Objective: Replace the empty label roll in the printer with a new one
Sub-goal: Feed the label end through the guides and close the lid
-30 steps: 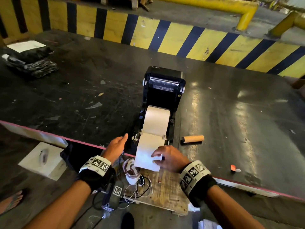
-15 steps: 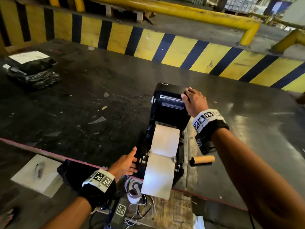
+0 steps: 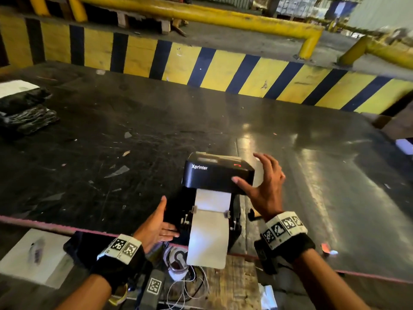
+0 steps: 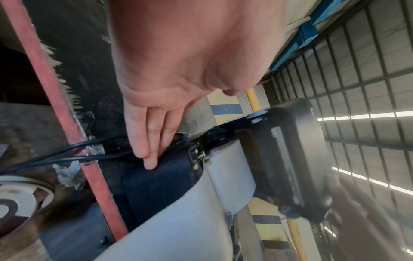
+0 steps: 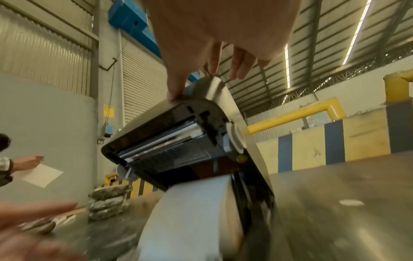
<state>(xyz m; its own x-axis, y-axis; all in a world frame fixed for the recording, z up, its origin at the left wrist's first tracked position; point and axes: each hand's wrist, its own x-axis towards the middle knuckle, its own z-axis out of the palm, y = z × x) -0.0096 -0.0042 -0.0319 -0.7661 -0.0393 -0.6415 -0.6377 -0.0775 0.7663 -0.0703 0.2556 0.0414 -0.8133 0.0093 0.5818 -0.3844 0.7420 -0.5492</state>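
Note:
The black Xprinter label printer (image 3: 176, 211) sits at the table's near edge. Its lid (image 3: 218, 175) is tilted forward, partly lowered over the white label roll (image 3: 213, 200). A strip of label paper (image 3: 209, 238) runs out over the table edge. My right hand (image 3: 263, 184) is at the lid's right end, thumb (image 5: 176, 91) on its front edge and fingers spread. My left hand (image 3: 156, 224) lies flat, with straight fingers (image 4: 149, 159) against the printer's left side (image 4: 161, 176). The lid's underside (image 5: 174, 141) shows above the roll (image 5: 190, 211). My right wrist hides most of the empty cardboard core.
Black wrapped bundles (image 3: 24, 117) lie at the far left of the dark table (image 3: 134, 121). A yellow-and-black barrier (image 3: 223, 72) runs along the back. Below the near edge are a wooden board (image 3: 232, 287), cables and a white sheet (image 3: 33, 256). Another person's hand (image 5: 26, 164) holds paper.
My right hand let go of the paper's end, reached to the upright lid and swung it down toward me. My left hand stayed at the printer's left side.

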